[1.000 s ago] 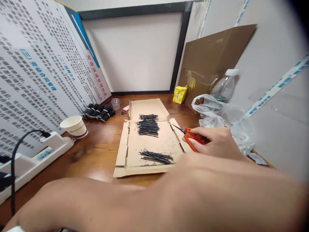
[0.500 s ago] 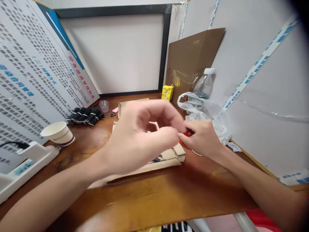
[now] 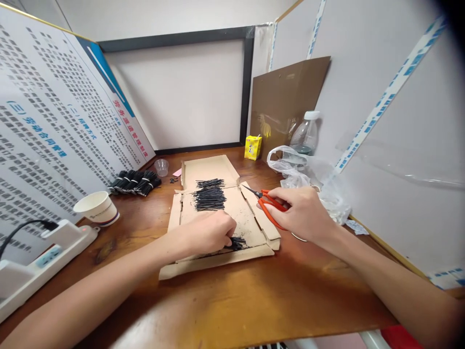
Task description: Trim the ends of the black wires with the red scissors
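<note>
My right hand (image 3: 303, 208) is wrapped round red-handled scissors (image 3: 273, 208), their dark pointed blades aimed left over the right edge of a flattened cardboard box (image 3: 250, 220). Low over the cardboard's near part, my left hand (image 3: 209, 230) has its fingers curled and pressed together. Its fingertips touch the left end of a small pile of short black pieces (image 3: 238, 243); whatever they pinch is hidden. Farther back on the cardboard, thin black sticks (image 3: 209, 198) lie side by side in a broad layer, with a smaller pile behind them.
Tied bundles of black strands (image 3: 136, 183), a clear plastic cup (image 3: 162, 167) and a paper cup (image 3: 97, 208) stand left, beyond a white power strip (image 3: 69, 249). At right are a yellow drink carton (image 3: 253, 147), a plastic bottle (image 3: 305, 133) and a crumpled plastic bag (image 3: 327, 179).
My left hand has moved down and away from the camera, from raised in front of the cardboard to the near black pile. The scissors in my right hand now show more fully.
</note>
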`<state>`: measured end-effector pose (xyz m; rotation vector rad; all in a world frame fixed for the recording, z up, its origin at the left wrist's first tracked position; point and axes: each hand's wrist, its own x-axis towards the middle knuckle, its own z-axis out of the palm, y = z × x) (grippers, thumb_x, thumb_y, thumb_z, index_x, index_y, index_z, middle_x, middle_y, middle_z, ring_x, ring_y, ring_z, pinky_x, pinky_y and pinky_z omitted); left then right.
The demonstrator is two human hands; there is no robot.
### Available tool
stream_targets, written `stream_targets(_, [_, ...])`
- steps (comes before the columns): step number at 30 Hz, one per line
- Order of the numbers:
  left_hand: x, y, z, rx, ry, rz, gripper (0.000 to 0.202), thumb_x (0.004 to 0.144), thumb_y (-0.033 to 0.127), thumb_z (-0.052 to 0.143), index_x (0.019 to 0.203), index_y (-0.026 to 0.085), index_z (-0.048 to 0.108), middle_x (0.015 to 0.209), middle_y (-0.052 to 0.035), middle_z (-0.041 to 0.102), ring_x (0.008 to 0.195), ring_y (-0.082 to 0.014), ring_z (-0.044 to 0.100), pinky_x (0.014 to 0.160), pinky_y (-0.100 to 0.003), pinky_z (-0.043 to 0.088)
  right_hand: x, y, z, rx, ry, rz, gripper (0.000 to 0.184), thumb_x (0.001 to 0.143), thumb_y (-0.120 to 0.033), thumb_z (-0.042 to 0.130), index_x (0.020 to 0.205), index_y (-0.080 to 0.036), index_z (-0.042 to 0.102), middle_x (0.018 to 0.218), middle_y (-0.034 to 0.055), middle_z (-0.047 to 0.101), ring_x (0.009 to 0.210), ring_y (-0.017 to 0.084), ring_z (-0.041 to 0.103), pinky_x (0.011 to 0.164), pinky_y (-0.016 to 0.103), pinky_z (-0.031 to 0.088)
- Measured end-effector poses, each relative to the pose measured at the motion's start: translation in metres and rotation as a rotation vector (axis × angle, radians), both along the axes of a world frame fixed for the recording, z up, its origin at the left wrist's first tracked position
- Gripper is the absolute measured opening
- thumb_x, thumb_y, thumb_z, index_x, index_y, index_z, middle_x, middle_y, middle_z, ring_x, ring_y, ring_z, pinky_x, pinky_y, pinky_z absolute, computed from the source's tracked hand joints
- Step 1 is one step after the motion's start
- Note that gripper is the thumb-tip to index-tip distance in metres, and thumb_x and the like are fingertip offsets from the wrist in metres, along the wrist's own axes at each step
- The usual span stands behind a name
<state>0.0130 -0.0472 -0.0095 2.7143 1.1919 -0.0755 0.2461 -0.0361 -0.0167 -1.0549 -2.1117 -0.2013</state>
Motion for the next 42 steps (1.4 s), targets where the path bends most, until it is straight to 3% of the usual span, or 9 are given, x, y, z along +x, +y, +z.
stream_targets(5, [0.003, -0.003, -0.002, 0.055, 0.003, -0.040, 0.017, 0.072, 0.005, 0.051, 0.067, 0.016, 0.063, 0.070, -0.0056, 0.066, 0.063, -0.0176, 0.059, 0.053, -0.026, 0.033, -0.001, 0.000, -0.001, -0.007, 0.005, 0.025, 0.029, 0.087, -0.030, 0.050, 0.064, -0.017, 0.061, 0.048, -0.0014, 0.052, 0.043, 0.010, 0.041, 0.048, 0.025, 0.029])
stream_targets(11, [0.003, -0.007, 0.010, 0.015, -0.014, 0.050, 0.016, 0.071, 0.005, 0.050, 0.066, 0.015, 0.061, 0.068, -0.0062, 0.065, 0.060, -0.0173, 0.057, 0.051, -0.027, 0.033, -0.001, 0.000, -0.001, -0.029, 0.013, 0.035, 0.026, 0.086, -0.030, 0.050, 0.067, -0.018, 0.062, 0.051, -0.0007, 0.056, 0.044, 0.011, 0.045, 0.048, 0.025, 0.031])
stream_targets(15, [0.001, -0.003, 0.023, -0.064, -0.225, 0.083, 0.014, 0.077, 0.006, 0.048, 0.075, 0.015, 0.059, 0.069, -0.0022, 0.063, 0.060, -0.0135, 0.055, 0.053, -0.024, 0.037, 0.000, -0.001, 0.000, -0.039, 0.061, 0.087, 0.021, 0.083, -0.029, 0.053, 0.068, -0.017, 0.063, 0.054, -0.0004, 0.060, 0.045, 0.010, 0.046, 0.048, 0.024, 0.033])
stream_targets(19, [0.003, 0.001, 0.030, -0.257, -0.571, 0.192, 0.012, 0.083, 0.009, 0.046, 0.087, 0.014, 0.056, 0.069, 0.0003, 0.059, 0.052, -0.0086, 0.053, 0.046, -0.019, 0.040, 0.000, -0.004, 0.000, -0.025, 0.096, 0.134, 0.013, 0.080, -0.025, 0.057, 0.073, -0.017, 0.065, 0.054, -0.0012, 0.059, 0.045, 0.009, 0.045, 0.048, 0.023, 0.033])
stream_targets(22, [0.005, 0.003, 0.030, -0.337, -0.736, 0.234, 0.011, 0.085, 0.013, 0.047, 0.087, 0.013, 0.058, 0.067, 0.0004, 0.056, 0.048, -0.0068, 0.051, 0.042, -0.017, 0.040, 0.000, -0.006, -0.001, -0.022, 0.087, 0.162, 0.011, 0.078, -0.023, 0.058, 0.074, -0.016, 0.065, 0.054, -0.0019, 0.058, 0.045, 0.009, 0.045, 0.048, 0.023, 0.034])
stream_targets(26, [0.006, 0.003, 0.031, -0.306, -0.841, 0.255, 0.007, 0.084, 0.015, 0.053, 0.082, 0.012, 0.058, 0.061, 0.0006, 0.055, 0.046, -0.0067, 0.051, 0.038, -0.016, 0.039, -0.001, -0.007, -0.002, -0.012, 0.032, 0.147, 0.017, 0.082, -0.024, 0.054, 0.072, -0.016, 0.066, 0.054, -0.0011, 0.059, 0.046, 0.009, 0.047, 0.049, 0.024, 0.033])
stream_targets(32, [0.010, 0.001, 0.035, -0.324, -0.922, 0.292, 0.007, 0.082, 0.011, 0.054, 0.075, 0.012, 0.053, 0.055, 0.0018, 0.055, 0.042, -0.0056, 0.052, 0.037, -0.014, 0.040, -0.001, -0.009, -0.002, -0.004, 0.017, 0.147, 0.022, 0.085, -0.025, 0.053, 0.072, -0.016, 0.067, 0.051, -0.0017, 0.056, 0.044, 0.009, 0.045, 0.048, 0.025, 0.032])
stream_targets(42, [0.008, 0.005, 0.025, -0.372, -0.984, 0.284, 0.006, 0.083, 0.016, 0.057, 0.080, 0.013, 0.052, 0.055, -0.0003, 0.060, 0.048, -0.0106, 0.058, 0.044, -0.020, 0.048, -0.002, -0.009, -0.002, 0.030, 0.019, 0.159, 0.022, 0.085, -0.025, 0.053, 0.073, -0.014, 0.068, 0.049, -0.0023, 0.054, 0.043, 0.008, 0.043, 0.047, 0.025, 0.030])
